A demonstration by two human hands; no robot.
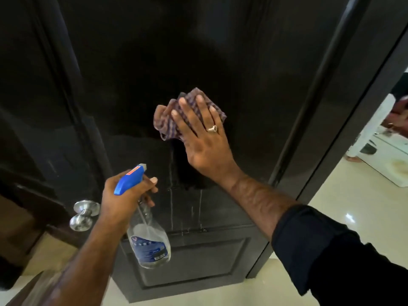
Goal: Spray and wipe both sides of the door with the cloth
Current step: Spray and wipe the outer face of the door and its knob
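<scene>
Right hand (206, 138): flat, pressing cloth (174, 115) on door (136, 62). Left hand (123, 195): fingers clenched round spray bottle (149, 244). Risk: unwiped runs (171, 208), apparently reaching the lower panel, may streak.

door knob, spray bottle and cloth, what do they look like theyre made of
Door knob: looks like polished metal, silvery with bright reflections.
Spray bottle: clear plastic body, since liquid and tube show through; the blue trigger head looks like opaque plastic.
Cloth: soft woven fabric, checked purple and beige, crumpling into folds under the right hand.
</scene>
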